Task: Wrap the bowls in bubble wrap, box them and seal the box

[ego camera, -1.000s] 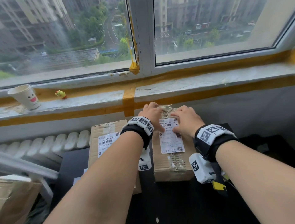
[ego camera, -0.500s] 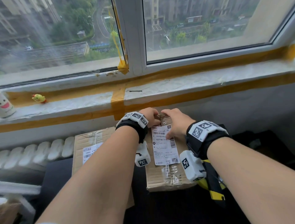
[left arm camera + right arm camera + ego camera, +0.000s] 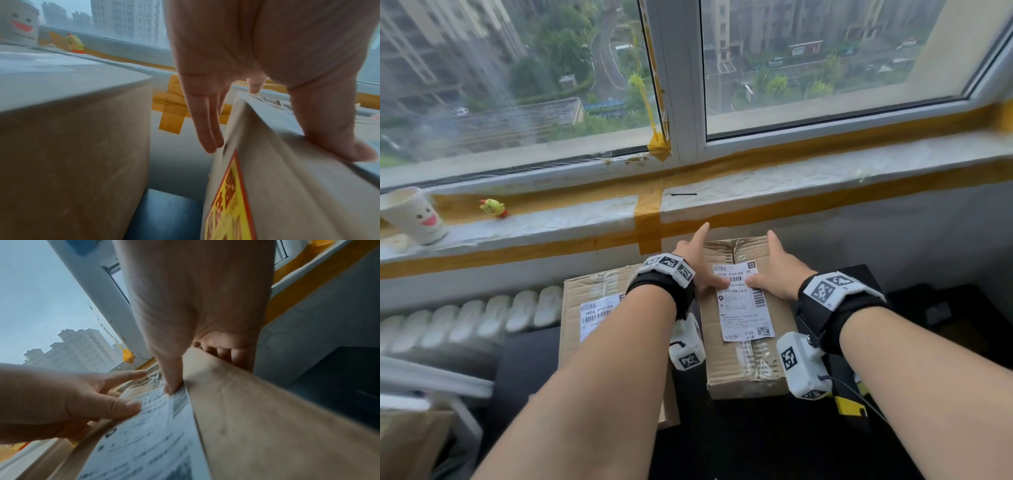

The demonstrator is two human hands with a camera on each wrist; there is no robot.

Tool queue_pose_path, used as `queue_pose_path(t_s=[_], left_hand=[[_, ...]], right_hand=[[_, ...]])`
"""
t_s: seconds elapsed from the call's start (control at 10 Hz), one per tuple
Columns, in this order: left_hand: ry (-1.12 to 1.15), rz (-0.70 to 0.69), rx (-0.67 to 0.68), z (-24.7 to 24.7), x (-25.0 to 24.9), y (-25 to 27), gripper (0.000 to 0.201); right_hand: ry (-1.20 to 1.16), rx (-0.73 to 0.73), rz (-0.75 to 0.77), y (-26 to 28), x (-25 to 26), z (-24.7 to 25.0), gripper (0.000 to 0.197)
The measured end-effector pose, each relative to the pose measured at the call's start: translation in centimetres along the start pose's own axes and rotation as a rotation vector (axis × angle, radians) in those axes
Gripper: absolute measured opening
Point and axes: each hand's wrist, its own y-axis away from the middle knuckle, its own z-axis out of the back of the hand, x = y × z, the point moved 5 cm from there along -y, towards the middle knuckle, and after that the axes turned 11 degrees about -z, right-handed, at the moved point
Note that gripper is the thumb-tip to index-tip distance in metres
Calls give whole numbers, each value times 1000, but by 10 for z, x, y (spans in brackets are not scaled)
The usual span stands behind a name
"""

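Taped box (image 3: 743,308) on the dark tabletop (image 3: 756,438) below the windowsill. Left hand (image 3: 697,265) and right hand (image 3: 779,274) flat on its lid, fingers straight, thumbs on the label (image 3: 744,310). Best pressed evenly along the seam, without sliding the box.

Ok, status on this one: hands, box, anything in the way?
Left hand, right hand: fingers straight, thumbs on the label. Box closed, taped. Second box close beside.

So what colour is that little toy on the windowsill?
Yellow, with an orange-red base. The toy shows best in the head view.
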Motion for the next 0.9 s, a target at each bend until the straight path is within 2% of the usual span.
queue_pose_path(t_s=[0.1,0.2,0.3,0.4,0.5,0.6,0.7,0.8,0.9], left_hand=[[-21,-30,2,-7,-8,14,131],[-39,-32,38,-16,-13,28,134],[-35,-19,74,-27,-12,41,138],[-69,-9,88,-34,-12,57,142],[-44,-4,102,-36,-11,69,145],[-18,13,56,-29,-7,81,136],[-48,4,31,-23,-6,86,111],[-66,-16,-29,-12,-14,98,76],[-109,-23,-109,5,-15,102,71]], right_hand=[[2,21,-42,9,-8,-4,110],[18,46,-42,22,-11,-10,100],[85,43,-9,16,-23,-20,103],[134,91,27,22,-28,-28,78],[63,118,32,47,-24,-29,43],[-2,122,42,58,-18,-34,36],[12,64,47,61,-11,-35,31],[95,-21,50,71,3,-25,22],[132,-130,123,84,25,-9,30]])
